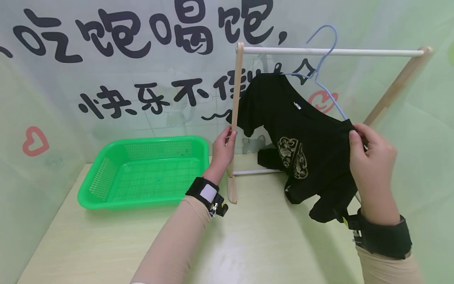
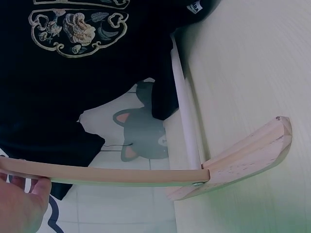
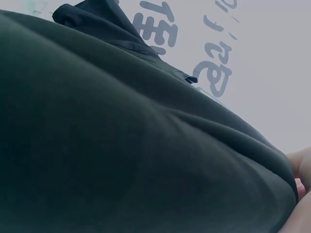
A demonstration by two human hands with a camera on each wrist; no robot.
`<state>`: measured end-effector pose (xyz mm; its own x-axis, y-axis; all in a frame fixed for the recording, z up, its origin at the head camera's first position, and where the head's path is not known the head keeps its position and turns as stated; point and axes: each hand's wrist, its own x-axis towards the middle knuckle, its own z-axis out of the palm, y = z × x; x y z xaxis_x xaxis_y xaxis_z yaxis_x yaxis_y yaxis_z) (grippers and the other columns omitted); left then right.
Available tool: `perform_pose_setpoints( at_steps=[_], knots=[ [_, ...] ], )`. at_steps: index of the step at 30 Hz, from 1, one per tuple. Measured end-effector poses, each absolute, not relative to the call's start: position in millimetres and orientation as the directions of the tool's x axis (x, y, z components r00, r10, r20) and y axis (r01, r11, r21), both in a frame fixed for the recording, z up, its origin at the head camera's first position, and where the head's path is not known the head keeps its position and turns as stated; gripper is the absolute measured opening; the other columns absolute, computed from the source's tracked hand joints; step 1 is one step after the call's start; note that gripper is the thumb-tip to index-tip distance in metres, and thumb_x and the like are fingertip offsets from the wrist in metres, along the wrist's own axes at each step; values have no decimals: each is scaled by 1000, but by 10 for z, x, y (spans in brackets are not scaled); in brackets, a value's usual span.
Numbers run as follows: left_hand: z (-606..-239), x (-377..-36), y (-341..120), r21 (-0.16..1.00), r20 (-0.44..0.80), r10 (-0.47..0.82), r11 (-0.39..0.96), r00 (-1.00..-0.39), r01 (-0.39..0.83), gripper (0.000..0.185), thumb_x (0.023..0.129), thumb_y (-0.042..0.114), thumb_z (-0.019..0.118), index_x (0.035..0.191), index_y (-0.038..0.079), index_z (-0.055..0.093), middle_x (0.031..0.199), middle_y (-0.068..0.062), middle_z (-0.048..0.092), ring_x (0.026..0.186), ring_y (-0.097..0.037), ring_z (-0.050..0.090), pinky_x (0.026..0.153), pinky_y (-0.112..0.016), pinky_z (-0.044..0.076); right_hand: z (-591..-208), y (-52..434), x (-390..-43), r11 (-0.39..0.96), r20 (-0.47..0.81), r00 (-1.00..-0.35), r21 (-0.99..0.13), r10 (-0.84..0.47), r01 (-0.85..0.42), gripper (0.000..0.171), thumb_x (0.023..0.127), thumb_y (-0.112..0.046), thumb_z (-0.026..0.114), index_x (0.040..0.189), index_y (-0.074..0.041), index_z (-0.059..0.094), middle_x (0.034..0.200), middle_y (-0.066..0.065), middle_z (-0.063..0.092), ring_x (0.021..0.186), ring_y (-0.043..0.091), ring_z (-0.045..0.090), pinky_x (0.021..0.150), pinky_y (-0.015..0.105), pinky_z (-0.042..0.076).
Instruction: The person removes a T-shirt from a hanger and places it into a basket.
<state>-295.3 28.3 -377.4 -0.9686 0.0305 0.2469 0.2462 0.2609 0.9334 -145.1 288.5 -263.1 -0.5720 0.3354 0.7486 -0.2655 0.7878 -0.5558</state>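
Left hand (image 1: 224, 148) grips the wooden upright (image 1: 237, 90) of the small clothes rack, fingers curled round the post, thumb on the front. Right hand (image 1: 370, 157) pinches the shoulder edge of the black T-shirt (image 1: 301, 138) between thumb and fingers. Shirt hangs tilted on a light blue hanger (image 1: 324, 59), whose hook sits at the white top rail (image 1: 330, 51); its lower hem drapes near the rack's lower bar. Gold print on shirt front. Rack stands on the pale surface (image 1: 248, 244). Green plastic basket (image 1: 106, 173) sits left of the rack, well apart from the shirt.
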Motion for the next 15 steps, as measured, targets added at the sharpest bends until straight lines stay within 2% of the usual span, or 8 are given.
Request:
perform_pose_setpoints(
  at_steps=[8,15],
  knots=[
    [-3775,-2970,287,932,243,24,271,-970,240,48,91,36,42,134,15,37,127,-4,46,110,-17,47,86,-28,43,-2782,2957,-1372,777,739,-577,-571,347,-264,20,84,-14,56,95,0,66,75,-23,48,68,-6,44,57,10,33],
    [-3780,-2994,300,928,274,7,260,-962,266,45,91,33,43,131,11,41,122,-6,49,106,-19,48,87,-31,42,-2903,2994,-1278,765,717,-594,-594,365,-247,19,83,-11,58,95,2,66,75,-25,49,66,-7,46,59,6,35]
  ],
)
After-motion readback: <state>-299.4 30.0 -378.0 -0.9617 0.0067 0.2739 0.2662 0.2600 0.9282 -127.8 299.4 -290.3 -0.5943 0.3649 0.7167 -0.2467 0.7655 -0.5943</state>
